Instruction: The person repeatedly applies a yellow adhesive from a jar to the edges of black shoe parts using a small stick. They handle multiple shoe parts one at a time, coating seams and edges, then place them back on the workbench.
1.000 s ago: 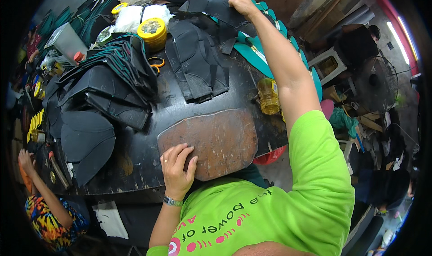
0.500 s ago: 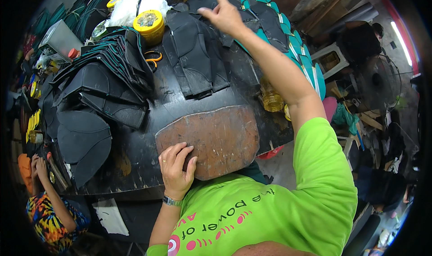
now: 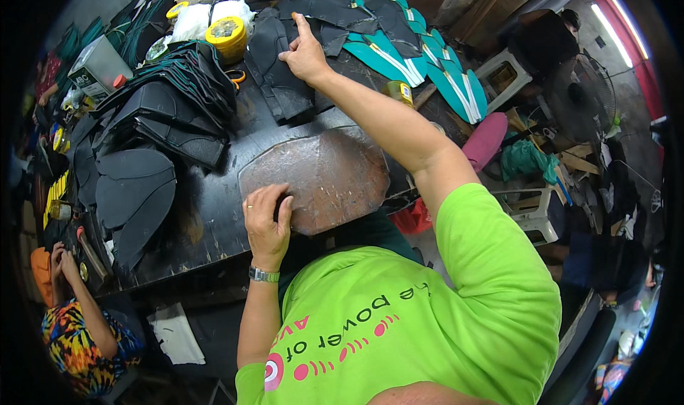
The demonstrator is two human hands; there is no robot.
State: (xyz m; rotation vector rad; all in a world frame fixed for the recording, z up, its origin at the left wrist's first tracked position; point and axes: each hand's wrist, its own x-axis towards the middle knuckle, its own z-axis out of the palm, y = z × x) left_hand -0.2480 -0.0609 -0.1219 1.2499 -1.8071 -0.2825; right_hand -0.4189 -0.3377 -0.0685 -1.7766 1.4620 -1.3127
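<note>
My left hand [image 3: 267, 223] lies on the near left edge of a worn brown cutting board [image 3: 328, 173] on the black worktable [image 3: 214, 220], fingers slightly curled, holding nothing. A watch sits on that wrist. My right arm stretches across the table. My right hand [image 3: 306, 52] is on the far end of a stack of black cut pieces [image 3: 278, 84], index finger stretched out and the other fingers curled onto the top piece.
Piles of black shaped pieces [image 3: 157, 127] fill the left of the table. Teal pieces [image 3: 406, 49] fan out at the far right. A yellow tape roll [image 3: 226, 34], orange-handled scissors [image 3: 237, 76] and a grey box [image 3: 100, 66] lie nearby. Another person [image 3: 78, 326] crouches at lower left.
My right hand has drawn back from the far teal and black pieces to the nearer black stack. My left hand's fingers have curled a little on the board.
</note>
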